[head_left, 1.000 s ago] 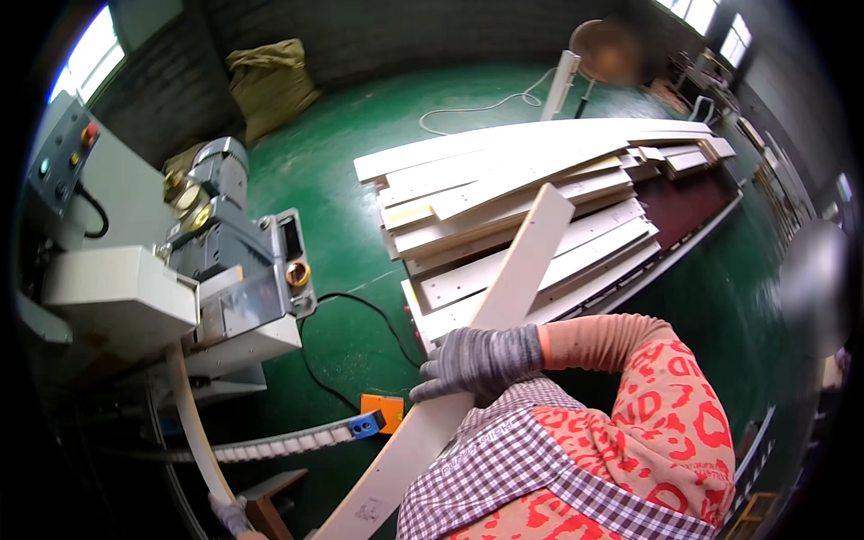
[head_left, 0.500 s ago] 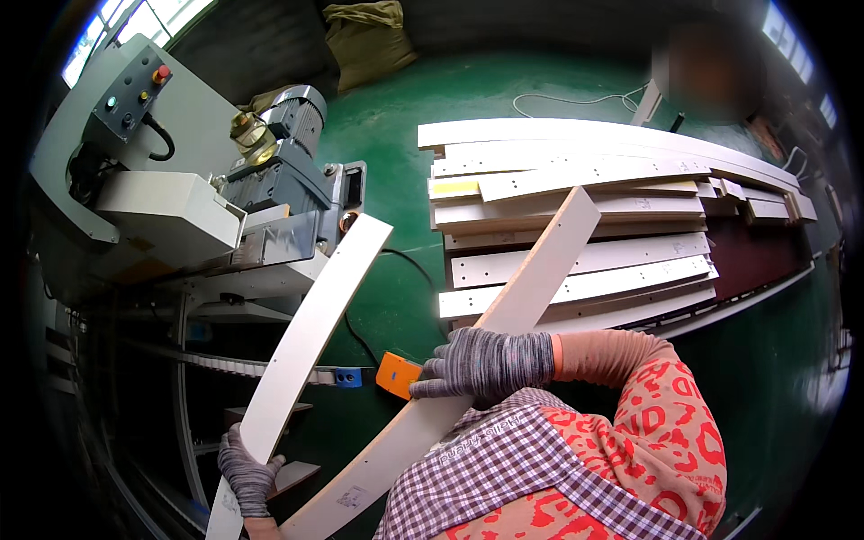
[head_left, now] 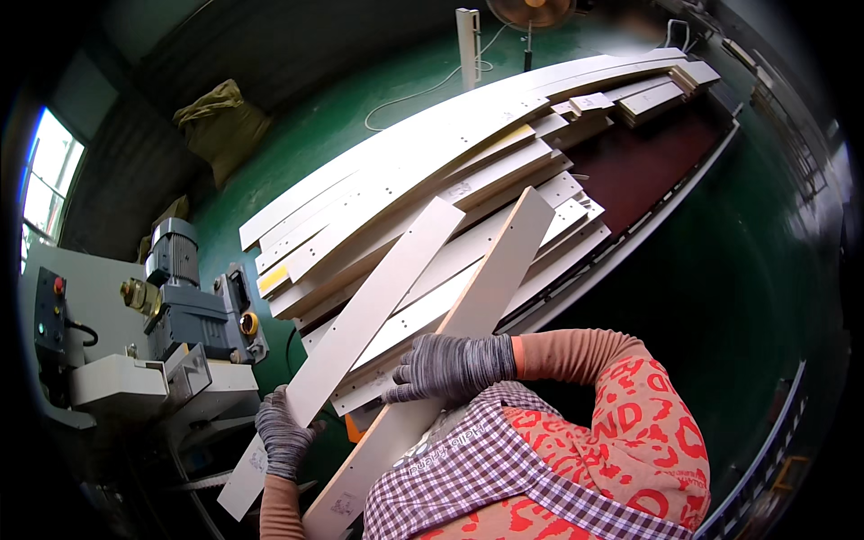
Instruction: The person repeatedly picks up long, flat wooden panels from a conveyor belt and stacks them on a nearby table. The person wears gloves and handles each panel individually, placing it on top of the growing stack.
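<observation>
Gripping the left board in my left fingers, the right board in my right, both slanting toward one o'clock, I could jar the pile at twelve o'clock if a far end swings or slips.

Held boards, near side of stack: smooth, matt faces, wood-like edges. Motor, left of stack: ribbed metal. Floor around stack: smooth, glossy.
</observation>
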Demonstrator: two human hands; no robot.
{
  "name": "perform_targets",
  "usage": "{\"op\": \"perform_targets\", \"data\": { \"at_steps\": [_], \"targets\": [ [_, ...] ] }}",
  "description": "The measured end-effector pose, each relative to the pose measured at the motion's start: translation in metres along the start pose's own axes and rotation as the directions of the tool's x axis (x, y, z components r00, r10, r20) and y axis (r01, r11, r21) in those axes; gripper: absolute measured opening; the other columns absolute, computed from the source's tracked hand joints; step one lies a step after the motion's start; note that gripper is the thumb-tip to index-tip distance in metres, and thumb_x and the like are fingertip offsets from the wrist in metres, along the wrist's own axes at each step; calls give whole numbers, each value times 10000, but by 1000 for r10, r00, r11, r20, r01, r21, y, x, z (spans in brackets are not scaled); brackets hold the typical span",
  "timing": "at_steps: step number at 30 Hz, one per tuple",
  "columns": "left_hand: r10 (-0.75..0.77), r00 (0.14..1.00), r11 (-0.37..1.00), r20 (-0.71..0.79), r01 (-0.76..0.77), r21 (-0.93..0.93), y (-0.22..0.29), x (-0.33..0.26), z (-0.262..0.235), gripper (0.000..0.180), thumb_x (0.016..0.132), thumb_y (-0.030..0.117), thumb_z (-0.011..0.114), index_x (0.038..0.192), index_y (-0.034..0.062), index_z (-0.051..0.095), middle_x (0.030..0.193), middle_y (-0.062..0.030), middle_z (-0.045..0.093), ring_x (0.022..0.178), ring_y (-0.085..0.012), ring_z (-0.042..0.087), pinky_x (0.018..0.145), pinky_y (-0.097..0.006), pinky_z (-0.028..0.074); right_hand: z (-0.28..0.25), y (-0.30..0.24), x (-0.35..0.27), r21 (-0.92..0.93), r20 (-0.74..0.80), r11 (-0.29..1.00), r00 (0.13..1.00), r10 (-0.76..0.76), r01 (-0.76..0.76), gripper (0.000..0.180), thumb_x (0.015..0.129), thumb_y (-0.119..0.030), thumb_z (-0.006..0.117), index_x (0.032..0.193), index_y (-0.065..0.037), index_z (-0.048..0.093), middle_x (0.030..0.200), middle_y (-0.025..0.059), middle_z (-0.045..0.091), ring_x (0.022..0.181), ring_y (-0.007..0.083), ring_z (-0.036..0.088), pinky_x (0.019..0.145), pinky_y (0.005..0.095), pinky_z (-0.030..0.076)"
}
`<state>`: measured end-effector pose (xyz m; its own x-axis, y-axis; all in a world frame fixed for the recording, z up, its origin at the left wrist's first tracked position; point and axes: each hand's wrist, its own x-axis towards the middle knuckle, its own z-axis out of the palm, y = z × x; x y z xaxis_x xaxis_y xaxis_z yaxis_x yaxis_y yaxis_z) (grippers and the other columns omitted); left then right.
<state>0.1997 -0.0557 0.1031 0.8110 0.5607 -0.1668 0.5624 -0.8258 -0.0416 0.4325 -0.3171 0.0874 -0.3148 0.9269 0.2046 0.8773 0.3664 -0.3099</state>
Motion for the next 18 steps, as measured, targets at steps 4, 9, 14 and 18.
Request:
{"op": "perform_targets", "data": {
  "at_steps": [4,9,14,18],
  "targets": [
    [128,992,982,25,-130,138,48,63,27,993,474,447,925,1294,73,508,1114,-131,602,1065,-305,575,938,-428,461,-9,3,-59,-40,-29,988,989,146,-147,500,815,-205,651,1296,-117,545,948,95,630,881,269,654,710,413,539],
    [271,956,935,110,-289,206,118,127,28,1015,503,506,915,1312,57,495,1159,-144,604,1088,-296,589,962,-402,461,28,1,-114,22,-58,930,928,368,-367,393,927,-176,507,1317,-136,535,985,110,660,873,293,666,732,409,543],
    [342,931,928,128,-356,109,153,167,44,1050,508,517,914,1335,38,478,1209,-161,587,1149,-309,562,1000,-421,445,27,-10,-137,28,-212,868,845,490,-496,395,919,-153,543,1313,-172,551,951,92,680,823,285,683,652,385,563],
    [423,894,900,146,-433,42,170,190,59,1046,519,522,911,1328,20,476,1214,-169,585,1159,-320,557,1008,-423,441,23,-5,-147,11,-82,831,828,555,-556,495,865,-190,605,1351,-148,520,989,114,671,911,282,677,724,408,564]
  ]
}}
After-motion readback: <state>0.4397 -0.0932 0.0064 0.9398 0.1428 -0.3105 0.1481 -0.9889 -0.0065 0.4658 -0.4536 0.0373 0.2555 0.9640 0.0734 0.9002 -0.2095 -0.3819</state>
